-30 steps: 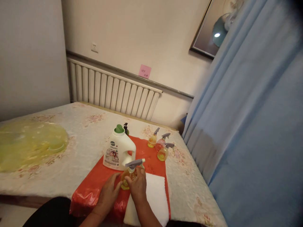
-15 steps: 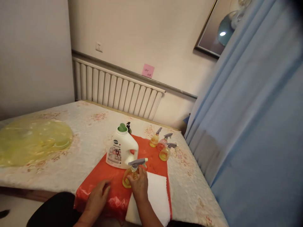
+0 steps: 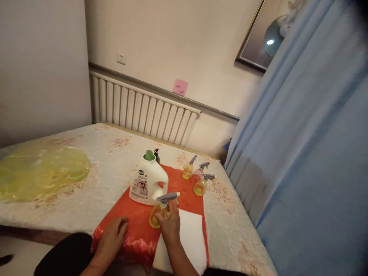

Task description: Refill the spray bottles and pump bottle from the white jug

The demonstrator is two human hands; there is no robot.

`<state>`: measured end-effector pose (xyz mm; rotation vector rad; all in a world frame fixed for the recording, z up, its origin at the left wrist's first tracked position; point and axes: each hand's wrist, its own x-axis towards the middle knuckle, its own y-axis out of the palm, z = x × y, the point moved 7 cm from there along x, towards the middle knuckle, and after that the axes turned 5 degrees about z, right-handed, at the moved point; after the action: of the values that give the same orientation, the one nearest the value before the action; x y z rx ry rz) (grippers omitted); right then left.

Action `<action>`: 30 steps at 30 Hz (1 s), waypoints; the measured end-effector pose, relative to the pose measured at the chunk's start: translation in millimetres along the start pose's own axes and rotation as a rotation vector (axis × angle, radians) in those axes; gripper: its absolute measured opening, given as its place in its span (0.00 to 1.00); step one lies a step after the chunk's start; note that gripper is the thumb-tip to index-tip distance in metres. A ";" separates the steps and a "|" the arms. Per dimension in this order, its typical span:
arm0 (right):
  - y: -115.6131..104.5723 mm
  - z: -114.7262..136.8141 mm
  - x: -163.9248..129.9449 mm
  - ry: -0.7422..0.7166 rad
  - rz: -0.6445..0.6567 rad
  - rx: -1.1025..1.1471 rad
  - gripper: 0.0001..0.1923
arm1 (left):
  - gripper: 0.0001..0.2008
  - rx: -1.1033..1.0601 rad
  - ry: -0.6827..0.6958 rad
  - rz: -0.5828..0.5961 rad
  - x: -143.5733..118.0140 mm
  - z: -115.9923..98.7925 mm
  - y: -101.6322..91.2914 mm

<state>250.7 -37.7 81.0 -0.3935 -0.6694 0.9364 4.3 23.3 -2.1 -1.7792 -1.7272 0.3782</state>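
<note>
Looked like a home bedroom; bed [image 3: 86, 161] under a floral cover; radiator [image 3: 143, 111] along the wall; blue curtain [image 3: 301, 153]; framed picture [image 3: 258, 38] hung above.

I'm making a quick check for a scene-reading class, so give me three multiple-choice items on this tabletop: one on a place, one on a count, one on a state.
1. Where does the left hand rest?
A. On the red plastic sheet
B. On the yellow bag
C. On the radiator

2. How many small spray bottles are on the table in all?
A. Two
B. Four
C. Six

3. What is the state of the right hand?
A. Flat on the white cloth
B. Closed around a spray bottle
C. Raised clear of the table

Answers:
1. A, the left hand lies open on the red plastic sheet, near its front edge.
2. B, one spray bottle is in the right hand and three spray bottles stand at the far end.
3. B, its fingers wrap the bottle just under the grey trigger head.
</note>
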 end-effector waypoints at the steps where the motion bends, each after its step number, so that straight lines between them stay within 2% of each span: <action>1: 0.2 -0.4 0.1 0.002 0.001 -0.002 0.19 | 0.14 0.012 -0.003 0.013 1.1 2.3 0.6; 5: 0.6 -0.6 0.3 0.007 0.009 -0.011 0.17 | 0.16 0.048 -0.007 0.049 4.4 7.1 0.3; 22: 0.9 -1.8 -0.1 -0.012 -0.004 -0.019 0.17 | 0.12 0.056 -0.040 0.012 3.8 -3.0 -9.6; 26: 1.5 -2.8 0.1 -0.007 0.003 -0.019 0.16 | 0.14 0.078 -0.027 0.002 5.3 0.9 -7.7; 30: 2.1 -3.3 0.5 -0.004 0.012 -0.015 0.16 | 0.16 0.138 -0.017 0.043 11.5 8.4 -6.2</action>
<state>251.9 -36.2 77.6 -0.4097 -0.6791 0.9436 -4.5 36.1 -2.4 -1.7200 -1.6352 0.5197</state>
